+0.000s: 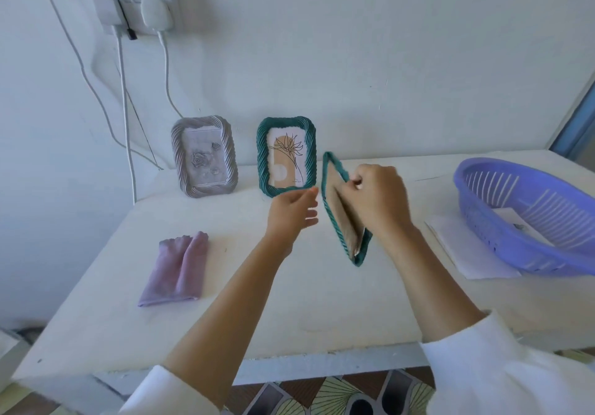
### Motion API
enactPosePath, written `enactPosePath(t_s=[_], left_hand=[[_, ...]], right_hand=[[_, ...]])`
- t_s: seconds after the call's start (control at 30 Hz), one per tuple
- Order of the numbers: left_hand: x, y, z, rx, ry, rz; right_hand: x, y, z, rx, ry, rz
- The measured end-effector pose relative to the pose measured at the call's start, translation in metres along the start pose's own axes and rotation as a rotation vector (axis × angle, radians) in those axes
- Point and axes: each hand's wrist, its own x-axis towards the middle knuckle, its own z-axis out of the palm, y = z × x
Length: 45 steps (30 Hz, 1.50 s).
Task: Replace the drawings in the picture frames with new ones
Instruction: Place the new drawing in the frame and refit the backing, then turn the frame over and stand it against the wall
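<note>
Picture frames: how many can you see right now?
3. A grey frame and a green frame stand against the wall; a second green frame is gripped in the right hand, back side showing. More could be hidden in the basket.

No text, label, brand, number or sign can be read. A small mark, perhaps a signature, is seen at the foot of the drawing (286, 160) in the green frame (286, 156) just beyond the left hand (291, 213), but it is too small to be made out.
</note>
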Motion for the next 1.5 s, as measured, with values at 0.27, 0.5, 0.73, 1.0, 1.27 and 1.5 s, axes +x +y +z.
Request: enactPosePath(t_s=[0.27,0.5,0.73,1.0,1.27,1.5], left_hand=[[0.0,0.001,-0.017,-0.034,0.075,-0.089],[0.011,-0.026,-0.049,0.223,0.217,-0.155],[0.005,-0.054,-0.048,0.639,0.186,-0.1],[0.004,-0.06,-0.049,0.822,0.17,-0.065],[0.0,-0.069,-0.054,0.726,0.144,-0.001],[-0.01,-0.066,-0.068,0.824,0.307,0.231]], right_hand=[[-0.028,-0.023,0.028,0.057,-0.315,-0.3],[-0.016,0.042,0.05,0.295,-0.503,0.08],[-0.037,0.073,0.08,0.362,-0.604,0.199],[-0.035,0.079,0.085,0.356,-0.59,0.168],[-0.038,0.08,0.088,0.367,-0.563,0.179],[-0.052,0.079,0.096,0.318,-0.445,0.125]])
